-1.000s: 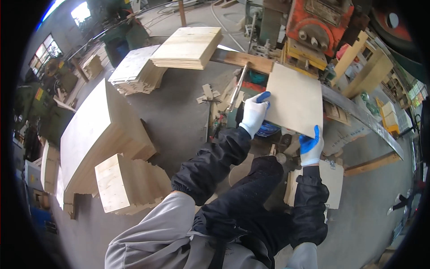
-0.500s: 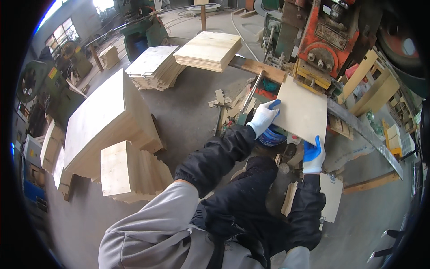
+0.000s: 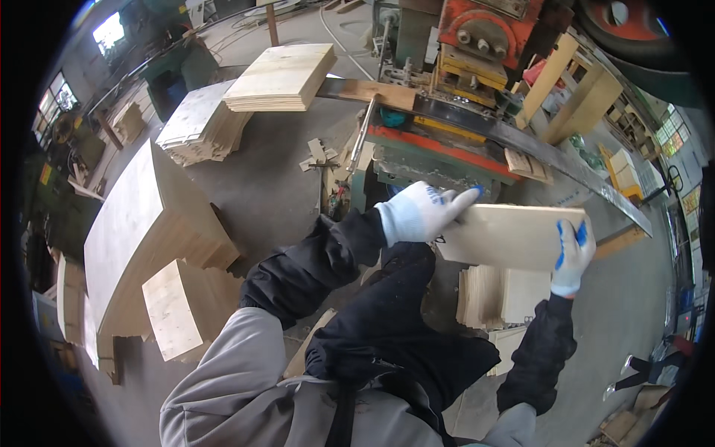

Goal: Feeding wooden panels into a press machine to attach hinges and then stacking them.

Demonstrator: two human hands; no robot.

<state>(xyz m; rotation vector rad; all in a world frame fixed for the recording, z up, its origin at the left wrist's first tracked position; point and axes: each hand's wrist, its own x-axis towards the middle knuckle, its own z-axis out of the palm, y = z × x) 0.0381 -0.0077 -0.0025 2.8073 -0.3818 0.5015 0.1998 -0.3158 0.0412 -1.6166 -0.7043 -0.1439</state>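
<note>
One orange press (image 3: 488, 33) beyond the left fingers (image 3: 465, 200); at least four board stacks (image 3: 126, 231) off to their left. One flat wooden panel (image 3: 514, 237), tilted, between left and right fingers (image 3: 567, 238), apart from press. Both grip it: left at upper-left corner, right at right end.

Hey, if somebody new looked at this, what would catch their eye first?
Probably the pale wooden board, held right of centre between the gloved left hand and right hand. Next might come the orange-red press at the top, right of centre, and the large stack of wooden sheets on the left.
</note>
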